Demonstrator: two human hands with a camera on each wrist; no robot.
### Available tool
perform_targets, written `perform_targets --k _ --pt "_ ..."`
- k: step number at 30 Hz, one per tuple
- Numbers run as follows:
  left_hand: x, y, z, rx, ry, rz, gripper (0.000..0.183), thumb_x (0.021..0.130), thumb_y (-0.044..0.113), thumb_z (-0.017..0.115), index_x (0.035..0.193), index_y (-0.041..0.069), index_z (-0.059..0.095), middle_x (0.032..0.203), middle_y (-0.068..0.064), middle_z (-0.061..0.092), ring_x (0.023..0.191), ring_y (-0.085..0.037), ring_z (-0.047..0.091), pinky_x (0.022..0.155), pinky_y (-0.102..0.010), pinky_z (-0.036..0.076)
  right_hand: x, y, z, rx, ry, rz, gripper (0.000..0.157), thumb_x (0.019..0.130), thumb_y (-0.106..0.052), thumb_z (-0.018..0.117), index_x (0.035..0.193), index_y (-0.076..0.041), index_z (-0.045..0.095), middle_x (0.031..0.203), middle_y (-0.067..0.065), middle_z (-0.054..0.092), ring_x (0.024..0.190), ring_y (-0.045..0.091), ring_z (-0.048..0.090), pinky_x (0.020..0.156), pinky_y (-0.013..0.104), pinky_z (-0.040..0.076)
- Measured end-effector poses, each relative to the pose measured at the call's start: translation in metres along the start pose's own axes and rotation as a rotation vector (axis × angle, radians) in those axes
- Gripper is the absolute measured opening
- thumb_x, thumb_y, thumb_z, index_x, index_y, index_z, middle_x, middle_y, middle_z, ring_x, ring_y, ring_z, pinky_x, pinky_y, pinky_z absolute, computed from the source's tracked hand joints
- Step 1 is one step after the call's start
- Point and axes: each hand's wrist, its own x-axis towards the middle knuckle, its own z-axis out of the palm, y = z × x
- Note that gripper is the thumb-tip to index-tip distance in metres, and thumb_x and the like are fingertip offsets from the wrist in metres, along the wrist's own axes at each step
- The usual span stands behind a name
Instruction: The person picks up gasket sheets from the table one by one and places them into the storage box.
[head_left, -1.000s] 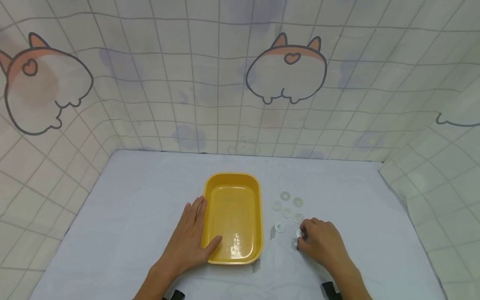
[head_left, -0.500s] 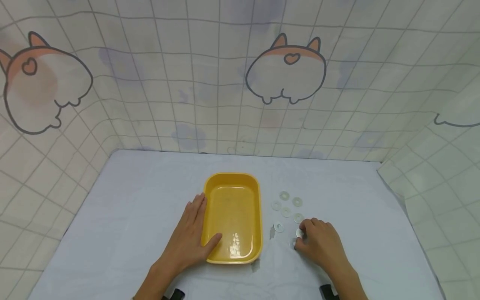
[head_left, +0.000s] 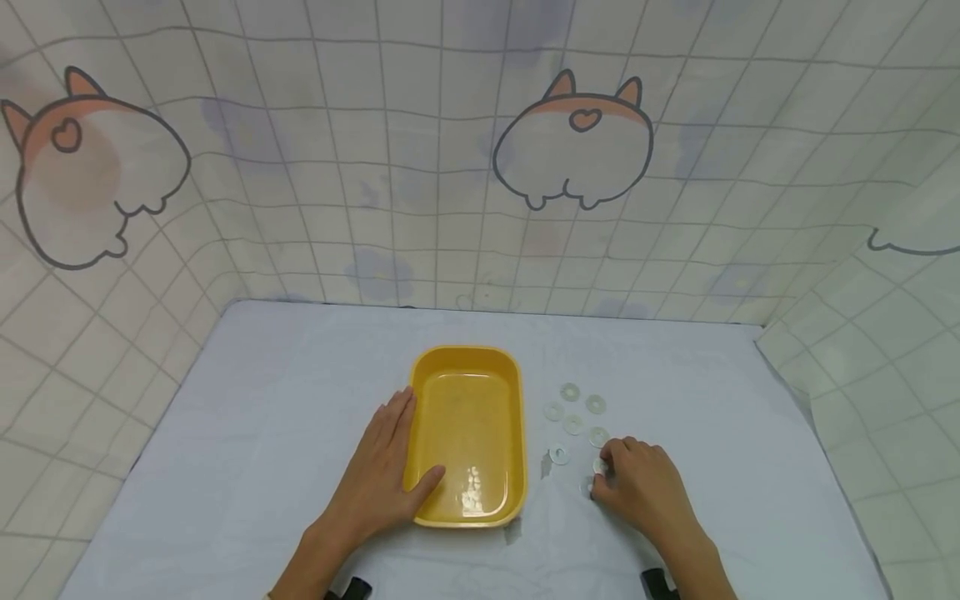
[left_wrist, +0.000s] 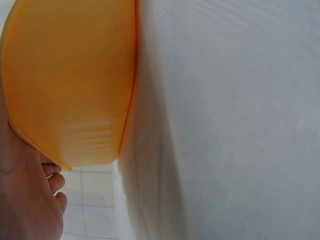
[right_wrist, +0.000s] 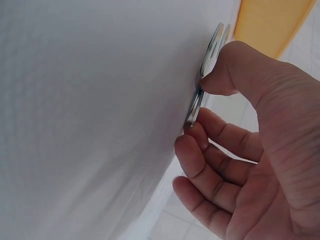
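My left hand (head_left: 375, 475) lies along the left side of a yellow rectangular tray (head_left: 467, 429), fingers straight against the rim and thumb over the near left corner. The left wrist view shows the tray's outer wall (left_wrist: 70, 80) with the hand at its rim. To the right of the tray, my right hand (head_left: 643, 483) pinches a flat metal washer (right_wrist: 195, 111) between thumb and index finger, low at the white cloth. Another washer (right_wrist: 212, 52) sits just beyond the thumb. Several more flat washers (head_left: 573, 425) lie loosely grouped between tray and right hand.
A white cloth (head_left: 285, 375) covers the table. Grid-patterned curtains (head_left: 420, 192) with cartoon animals stand behind it and along both sides. Small grey patches (head_left: 512, 530) mark the cloth near the tray. Black straps (head_left: 658, 583) are on both wrists.
The right thumb has shifted slightly left over the nearest washer, and the right hand has otherwise stayed at the same spot. The left hand and tray keep their place.
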Motion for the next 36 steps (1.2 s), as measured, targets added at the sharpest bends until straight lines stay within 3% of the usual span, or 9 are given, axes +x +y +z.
perform_targets --k 11,17,26,36 --pt "-0.001 0.0 0.002 0.011 -0.009 -0.008 0.098 0.093 0.043 0.068 0.166 -0.005 0.022 0.177 -0.018 0.022 0.164 -0.036 0.025 0.138 -0.027 -0.003 0.002 0.001 -0.002 0.024 -0.028 0.018 0.022 0.074 -0.021 0.084 0.09 -0.009 0.073 0.078 -0.002 0.067 0.068 0.011 0.051 0.072 0.036 0.054" --pt "-0.001 0.001 0.0 0.011 -0.019 -0.006 0.099 0.096 0.047 0.066 0.166 -0.005 0.02 0.177 -0.019 0.02 0.165 -0.035 0.022 0.137 -0.027 -0.007 0.003 0.002 -0.002 0.046 -0.037 0.034 0.021 0.075 -0.021 0.083 0.09 -0.009 0.074 0.078 -0.002 0.067 0.068 0.011 0.052 0.072 0.037 0.054" --pt "0.0 0.001 0.001 0.025 -0.02 -0.015 0.098 0.095 0.048 0.066 0.166 -0.004 0.022 0.177 -0.017 0.022 0.165 -0.034 0.023 0.138 -0.045 0.011 0.007 0.002 -0.006 0.061 -0.08 0.041 0.021 0.075 -0.022 0.083 0.087 -0.009 0.074 0.076 -0.002 0.065 0.066 0.013 0.05 0.07 0.037 0.052" --pt "0.0 0.0 -0.001 0.02 -0.011 -0.004 0.097 0.095 0.046 0.067 0.166 -0.005 0.023 0.176 -0.018 0.023 0.164 -0.035 0.024 0.135 -0.049 0.018 0.011 0.007 -0.008 0.088 -0.097 0.005 0.018 0.077 -0.023 0.082 0.089 -0.012 0.076 0.081 -0.004 0.07 0.073 0.012 0.058 0.079 0.041 0.056"
